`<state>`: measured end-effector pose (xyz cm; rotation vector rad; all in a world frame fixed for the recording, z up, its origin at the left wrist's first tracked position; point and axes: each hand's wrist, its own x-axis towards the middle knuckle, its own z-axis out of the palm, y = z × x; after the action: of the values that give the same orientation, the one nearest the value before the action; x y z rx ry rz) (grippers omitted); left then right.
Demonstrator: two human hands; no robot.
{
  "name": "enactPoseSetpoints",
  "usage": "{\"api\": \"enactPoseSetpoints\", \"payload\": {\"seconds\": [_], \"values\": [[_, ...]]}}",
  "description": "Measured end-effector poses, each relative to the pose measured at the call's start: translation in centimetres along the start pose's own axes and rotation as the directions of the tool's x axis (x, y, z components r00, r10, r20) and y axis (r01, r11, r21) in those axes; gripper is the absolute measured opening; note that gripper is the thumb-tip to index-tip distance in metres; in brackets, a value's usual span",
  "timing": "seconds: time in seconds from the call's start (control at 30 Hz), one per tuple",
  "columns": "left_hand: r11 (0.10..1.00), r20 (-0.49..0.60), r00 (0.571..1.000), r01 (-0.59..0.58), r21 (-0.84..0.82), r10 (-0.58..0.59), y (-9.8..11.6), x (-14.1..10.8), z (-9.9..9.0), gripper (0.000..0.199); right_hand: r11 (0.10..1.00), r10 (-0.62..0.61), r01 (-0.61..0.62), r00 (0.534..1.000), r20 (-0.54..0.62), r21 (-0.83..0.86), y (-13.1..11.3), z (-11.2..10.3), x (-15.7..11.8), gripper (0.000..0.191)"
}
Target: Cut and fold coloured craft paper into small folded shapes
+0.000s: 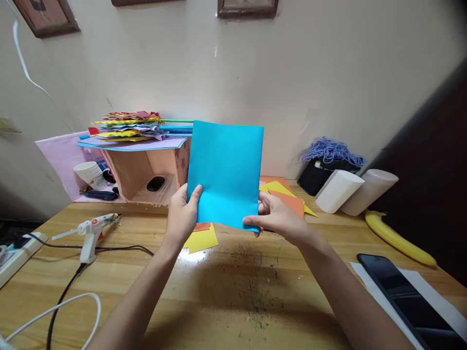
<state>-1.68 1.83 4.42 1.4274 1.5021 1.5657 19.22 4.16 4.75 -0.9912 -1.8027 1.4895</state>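
Note:
A sheet of bright blue paper (226,170) is held upright above the table, facing me. My left hand (183,209) grips its lower left edge, thumb on the front and fingers behind. At the lower right corner my right hand (275,214) pinches the paper, thumb in front and some fingertips showing behind. Behind and below the sheet lie pieces of yellow paper (204,239) and orange paper (292,201), partly hidden by it.
A white glue gun (89,238) with a black cord stands at left, near a power strip (18,257). Behind is a box shelf (182,167) topped with folded paper pieces (127,127). At right are white rolls (339,192), a banana (397,240) and a phone (404,296).

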Motion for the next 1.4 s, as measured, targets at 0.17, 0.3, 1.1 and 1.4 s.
{"api": "enactPoseSetpoints", "payload": {"seconds": [0.17, 0.3, 1.1, 1.4], "values": [[1.000, 0.004, 1.000, 0.003, -0.004, -0.003, 0.1, -0.1, -0.2, 0.028, 1.000, -0.023, 0.023, 0.999, 0.027, 0.013, 0.0, -0.3, -0.1, 0.044], [1.000, 0.012, 1.000, -0.018, -0.012, 0.018, 0.1, 0.0, -0.2, 0.031, 0.999, -0.050, 0.049, 0.998, 0.034, 0.015, -0.3, -0.4, -0.3, 0.031], [0.994, -0.006, 0.995, -0.098, -0.039, 0.098, 1.2, 0.2, -1.3, 0.029, 0.986, -0.031, -0.004, 0.978, -0.206, -0.167, 0.1, -0.1, 0.1, 0.040], [0.972, 0.405, 0.914, 0.126, -0.199, -0.036, 2.3, -3.5, 2.8, 0.036, 0.956, -0.196, 0.271, 0.873, -0.446, 0.110, 0.7, 3.6, 0.1, 0.025]]}}
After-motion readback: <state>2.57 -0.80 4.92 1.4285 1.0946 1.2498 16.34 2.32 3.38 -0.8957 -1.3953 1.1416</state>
